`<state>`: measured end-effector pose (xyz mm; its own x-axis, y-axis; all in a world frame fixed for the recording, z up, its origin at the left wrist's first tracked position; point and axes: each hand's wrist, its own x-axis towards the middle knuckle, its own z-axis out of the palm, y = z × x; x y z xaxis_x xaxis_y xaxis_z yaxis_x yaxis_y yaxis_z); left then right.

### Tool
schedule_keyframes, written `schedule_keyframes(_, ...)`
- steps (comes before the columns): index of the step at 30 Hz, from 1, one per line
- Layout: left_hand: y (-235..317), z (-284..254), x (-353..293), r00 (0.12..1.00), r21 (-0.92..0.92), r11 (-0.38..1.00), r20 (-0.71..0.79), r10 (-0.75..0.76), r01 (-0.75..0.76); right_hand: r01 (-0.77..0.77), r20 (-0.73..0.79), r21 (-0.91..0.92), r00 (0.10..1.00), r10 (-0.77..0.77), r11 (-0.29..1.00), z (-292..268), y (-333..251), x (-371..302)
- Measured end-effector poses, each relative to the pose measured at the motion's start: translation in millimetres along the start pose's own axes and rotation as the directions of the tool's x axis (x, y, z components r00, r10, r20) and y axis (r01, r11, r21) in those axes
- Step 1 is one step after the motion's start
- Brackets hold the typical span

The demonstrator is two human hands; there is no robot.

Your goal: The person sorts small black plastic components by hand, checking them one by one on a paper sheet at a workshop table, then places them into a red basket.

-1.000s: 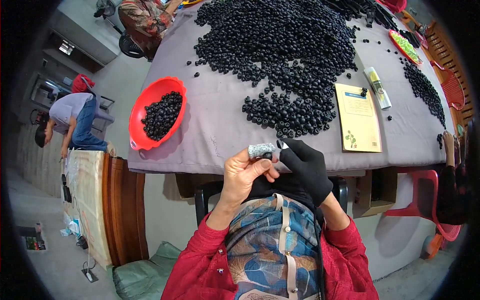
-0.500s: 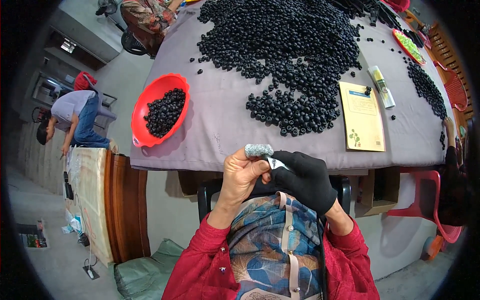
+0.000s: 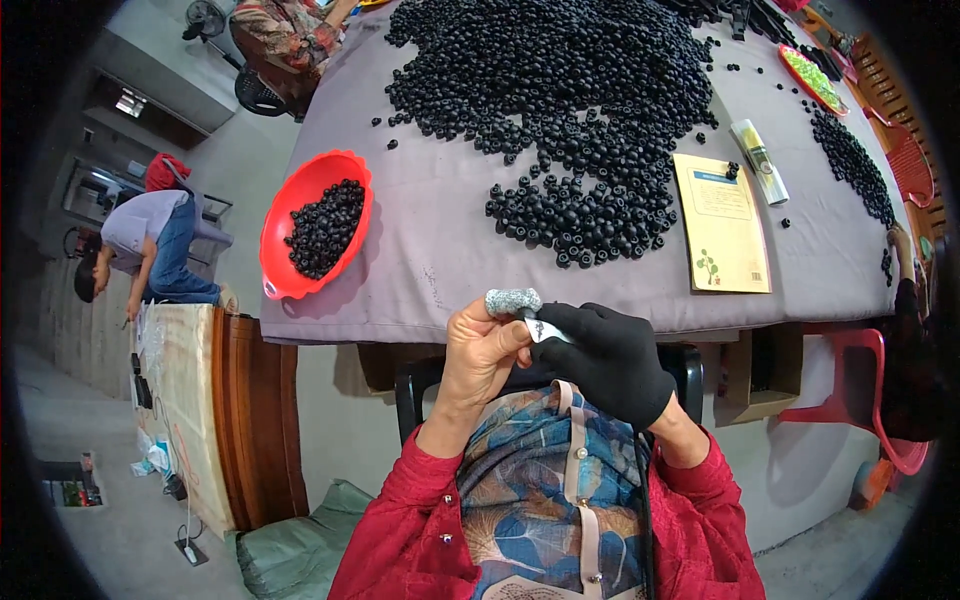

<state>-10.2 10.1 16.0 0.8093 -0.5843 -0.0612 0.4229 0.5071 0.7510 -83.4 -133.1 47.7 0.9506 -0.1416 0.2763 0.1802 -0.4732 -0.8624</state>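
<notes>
Meeting above the lap, just below the near edge of a table draped in grey cloth [image 3: 410, 270], two hands are seen from above. The left hand [image 3: 478, 350] is bare, with a grey finger sleeve [image 3: 513, 301] worn on its forefinger; its thumb and forefinger are brought close together, toward the other hand. The right hand [image 3: 615, 365] is covered by a black glove, its fingers bunched rather than spread, and a small white patch [image 3: 545, 331] with dark marks is shown at its fingertips. What is pinched between the two hands is hidden, so whether a black piece is held cannot be told.

Progress can be judged only roughly. A modest batch of small black pieces [image 3: 325, 230] has been gathered in a red bowl [image 3: 275, 255], perhaps the part already handled. A far larger heap [image 3: 560, 80] is spread over the cloth, so most would seem to be left. Any difference between the two groups is too small to be made out.

The nearest loose pieces [image 3: 590, 215] are found beyond the fingertips, a little to the right, and are touched by neither hand. The red bowl is set off to the left, farther out than the left hand. Right of the heap's near end, a yellow booklet [image 3: 722, 225] is laid flat, with a slim packet [image 3: 758, 162] beside it
</notes>
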Motion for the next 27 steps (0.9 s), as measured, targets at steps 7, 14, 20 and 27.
schedule_keyframes(7, 0.3, -3.2, 0.7, 0.999, -0.034, 0.999, 0.014, -0.033, 0.033, -0.081, 0.043, 0.051, 0.996, 0.079, 0.995, 0.1, -2.3, -0.2)
schedule_keyframes(14, 2.2, -1.1, 0.3, 1.000, 0.011, 1.000, 0.018, -0.019, 0.019, -0.040, -0.006, 0.073, 0.999, 0.041, 0.997, 1.7, 1.1, -0.4)
schedule_keyframes(20, 3.3, 1.3, 0.0, 1.000, 0.045, 0.999, 0.011, -0.011, 0.011, -0.055, 0.032, 0.007, 0.998, 0.055, 0.998, -0.3, -1.0, 1.7)
schedule_keyframes(27, 2.9, 2.8, 0.0, 1.000, 0.068, 0.998, -0.008, -0.005, 0.006, -0.077, 0.015, 0.060, 0.997, 0.076, 0.995, 1.5, 1.2, 0.8)
